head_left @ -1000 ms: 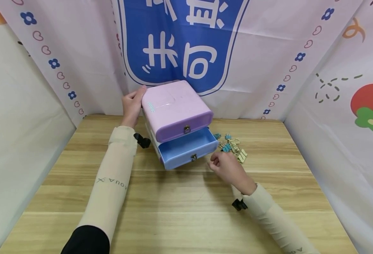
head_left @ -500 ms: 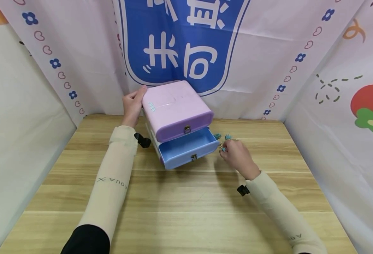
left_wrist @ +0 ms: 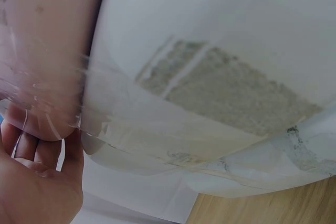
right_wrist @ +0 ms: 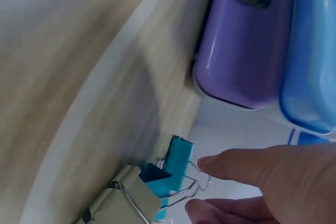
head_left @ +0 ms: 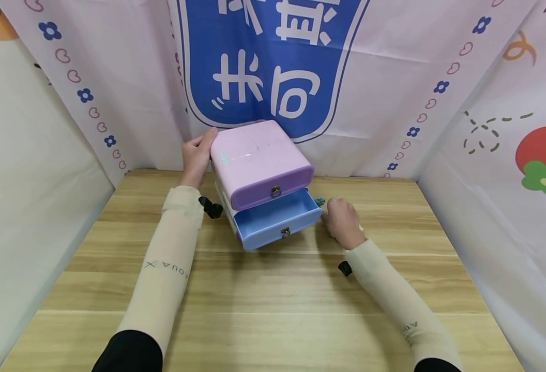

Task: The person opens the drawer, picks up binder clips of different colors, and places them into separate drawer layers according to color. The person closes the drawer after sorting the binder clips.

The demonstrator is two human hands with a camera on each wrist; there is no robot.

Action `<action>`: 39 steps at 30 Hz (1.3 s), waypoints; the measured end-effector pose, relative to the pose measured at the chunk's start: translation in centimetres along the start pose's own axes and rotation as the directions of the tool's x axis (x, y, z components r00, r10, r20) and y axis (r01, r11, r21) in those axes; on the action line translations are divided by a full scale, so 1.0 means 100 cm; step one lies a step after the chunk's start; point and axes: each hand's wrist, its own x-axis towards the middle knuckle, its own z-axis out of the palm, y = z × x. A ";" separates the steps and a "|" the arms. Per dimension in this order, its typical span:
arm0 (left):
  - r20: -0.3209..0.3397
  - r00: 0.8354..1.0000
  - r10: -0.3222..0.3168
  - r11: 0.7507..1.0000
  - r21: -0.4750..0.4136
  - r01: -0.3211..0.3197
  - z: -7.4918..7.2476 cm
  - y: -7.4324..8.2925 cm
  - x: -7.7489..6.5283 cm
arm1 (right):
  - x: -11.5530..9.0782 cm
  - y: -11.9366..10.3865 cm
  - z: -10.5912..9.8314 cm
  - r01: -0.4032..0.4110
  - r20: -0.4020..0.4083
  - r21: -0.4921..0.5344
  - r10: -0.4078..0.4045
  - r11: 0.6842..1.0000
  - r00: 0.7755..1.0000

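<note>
A small drawer organizer (head_left: 260,157) with a pink top stands at the back of the table, its blue drawer (head_left: 277,240) pulled out. My left hand (head_left: 196,159) holds the organizer's rear left edge, fingers curled behind it in the left wrist view. Right of the blue drawer, my right hand (head_left: 342,222) is down at a pile of binder clips and hides most of them in the head view. In the right wrist view, thumb and fingers are spread apart around the wire handles of a teal binder clip (right_wrist: 178,162). A gold binder clip (right_wrist: 126,199) lies beside it.
The purple bottom drawer (right_wrist: 249,40) is closed below the blue one. A printed cloth backdrop (head_left: 380,103) rises right behind the organizer, and cloth walls flank the wooden table (head_left: 273,310).
My right hand has moved from near the blue drawer's front right corner back and right to the binder clips. The left hand keeps its hold and the organizer stays in place.
</note>
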 end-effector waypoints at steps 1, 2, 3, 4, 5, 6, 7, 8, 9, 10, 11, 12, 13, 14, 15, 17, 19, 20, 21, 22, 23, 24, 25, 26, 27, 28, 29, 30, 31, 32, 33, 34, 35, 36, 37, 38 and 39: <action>0.000 1.000 -0.001 1.000 -0.001 0.001 0.000 0.000 0.000 | 0.002 0.000 0.001 -0.018 0.005 -0.009 0.018 1.000 1.000; 0.001 1.000 -0.002 1.000 -0.003 0.002 0.000 0.000 0.001 | 0.005 -0.001 0.002 -0.031 0.006 -0.017 0.031 0.999 0.999; -0.001 1.000 -0.002 1.000 -0.004 0.002 0.000 0.000 0.001 | 0.007 0.000 0.004 -0.040 0.005 -0.024 0.040 0.999 0.999; -0.003 1.000 -0.001 1.000 -0.004 0.001 0.000 0.000 0.002 | 0.009 0.000 0.006 -0.047 0.003 -0.029 0.047 0.998 0.999; -0.003 1.000 -0.003 1.000 -0.004 0.003 0.000 -0.001 0.002 | 0.011 -0.001 0.007 -0.054 -0.003 -0.033 0.054 0.998 0.999; -0.004 1.000 -0.003 1.000 -0.004 0.003 0.000 -0.001 0.002 | 0.012 -0.001 0.009 -0.060 -0.008 -0.038 0.060 0.997 0.998; -0.005 1.000 -0.004 1.000 -0.002 0.004 0.000 -0.001 0.002 | 0.012 -0.001 0.010 -0.063 -0.014 -0.041 0.063 0.997 0.998; -0.006 1.000 -0.004 1.000 -0.002 0.004 0.000 -0.001 0.003 | 0.013 -0.002 0.011 -0.063 -0.020 -0.042 0.062 0.997 0.998; -0.005 1.000 -0.003 1.000 -0.002 0.003 0.000 -0.001 0.003 | 0.014 -0.002 0.012 -0.064 -0.025 -0.046 0.063 0.997 0.998; -0.003 1.000 -0.003 1.000 -0.001 0.003 0.000 -0.001 0.002 | 0.014 -0.002 0.013 -0.066 -0.030 -0.048 0.065 0.997 0.997; -0.004 1.000 -0.002 1.000 -0.001 0.002 0.000 -0.002 0.002 | 0.014 -0.002 0.013 -0.069 -0.033 -0.052 0.067 0.996 0.997; -0.004 1.000 0.000 1.000 -0.001 0.000 0.000 -0.002 0.002 | 0.015 -0.002 0.013 -0.068 -0.035 -0.057 0.066 0.996 0.997; -0.003 1.000 0.000 1.000 -0.001 0.000 0.000 -0.002 0.002 | 0.015 -0.001 0.013 -0.068 -0.034 -0.062 0.066 0.996 0.997; -0.003 1.000 0.000 1.000 -0.001 0.000 0.000 -0.002 0.001 | 0.015 -0.001 0.013 -0.069 -0.029 -0.065 0.067 0.995 0.997; -0.002 1.000 0.000 1.000 -0.001 0.000 0.000 -0.002 0.001 | 0.015 -0.001 0.013 -0.072 -0.025 -0.071 0.070 0.995 0.997; -0.004 1.000 0.001 1.000 0.000 -0.001 0.000 -0.002 0.000 | 0.015 -0.002 0.011 -0.079 -0.012 -0.078 0.078 0.994 0.997; 0.000 1.000 0.000 1.000 0.003 0.000 0.000 -0.001 0.000 | 0.014 -0.001 0.008 -0.084 0.003 -0.075 0.085 0.994 0.996; 0.002 1.000 0.000 1.000 0.005 0.000 0.001 0.000 -0.001 | 0.014 -0.001 0.006 -0.085 0.008 -0.069 0.086 0.994 0.996; 0.001 1.000 0.001 1.000 0.003 -0.001 0.001 0.000 -0.001 | 0.013 0.000 0.004 -0.082 0.012 -0.056 0.083 0.995 0.996; 0.002 1.000 0.002 1.000 0.002 -0.002 0.001 0.000 -0.001 | 0.012 0.001 0.002 -0.077 0.017 -0.039 0.077 0.996 0.997; 0.004 1.000 0.002 1.000 0.001 -0.002 0.001 0.001 -0.001 | 0.012 0.002 0.001 -0.071 0.021 -0.019 0.071 0.997 0.997; 0.004 1.000 0.004 1.000 -0.001 -0.004 0.001 0.001 -0.001 | 0.011 0.002 -0.001 -0.064 0.026 0.001 0.064 0.998 0.998; 0.003 1.000 0.006 1.000 -0.002 -0.006 0.001 0.001 -0.001 | 0.010 0.003 -0.003 -0.058 0.031 0.023 0.057 0.998 0.998; 0.001 1.000 0.006 1.000 -0.003 -0.006 0.001 0.001 0.000 | 0.010 0.004 -0.005 -0.052 0.035 0.040 0.050 0.998 0.998; -0.001 1.000 0.007 1.000 -0.004 -0.007 0.001 0.001 0.000 | 0.009 0.004 -0.007 -0.048 0.039 0.055 0.046 0.997 0.998; 0.000 1.000 0.006 1.000 -0.004 -0.006 0.001 0.000 0.000 | 0.008 0.005 -0.009 -0.047 0.041 0.063 0.044 0.997 0.998; 0.001 1.000 0.005 1.000 -0.003 -0.005 0.001 0.000 0.000 | 0.008 0.005 -0.010 -0.043 0.043 0.071 0.040 0.997 0.998; 0.000 1.000 0.005 1.000 -0.001 -0.005 0.001 0.000 0.001 | 0.007 0.006 -0.012 -0.037 0.040 0.078 0.034 0.996 0.999; 0.001 1.000 0.006 1.000 0.000 -0.006 0.001 0.000 0.001 | 0.006 0.006 -0.014 -0.028 0.035 0.085 0.025 0.996 0.999; 0.001 1.000 0.007 1.000 -0.001 -0.007 0.001 0.000 0.001 | 0.006 0.006 -0.016 -0.018 0.026 0.089 0.015 0.996 1.000; 0.003 1.000 0.008 1.000 -0.001 -0.008 0.001 0.000 0.001 | 0.005 0.007 -0.018 -0.009 0.020 0.094 0.007 0.996 1.000; 0.005 1.000 0.008 1.000 -0.002 -0.008 0.001 0.000 0.001 | 0.005 0.007 -0.020 0.002 0.012 0.100 -0.003 0.995 1.000; 0.006 1.000 0.009 1.000 -0.001 -0.009 0.001 0.000 0.001 | 0.005 0.007 -0.021 0.012 0.004 0.104 -0.013 0.994 1.000; 0.006 1.000 0.008 1.000 -0.002 -0.008 0.001 0.000 0.001 | 0.004 0.008 -0.023 0.021 -0.007 0.104 -0.020 0.994 1.000; 0.008 1.000 0.005 1.000 -0.004 -0.005 0.001 0.001 0.001 | 0.004 0.008 -0.025 0.027 -0.014 0.104 -0.026 0.994 1.000; 0.008 1.000 0.001 1.000 -0.006 -0.001 0.001 0.001 0.001 | 0.004 0.009 -0.026 0.032 -0.023 0.100 -0.030 0.994 0.999; 0.008 1.000 -0.002 1.000 -0.005 0.002 0.001 0.001 0.001 | 0.004 0.009 -0.027 0.035 -0.032 0.101 -0.032 0.994 0.999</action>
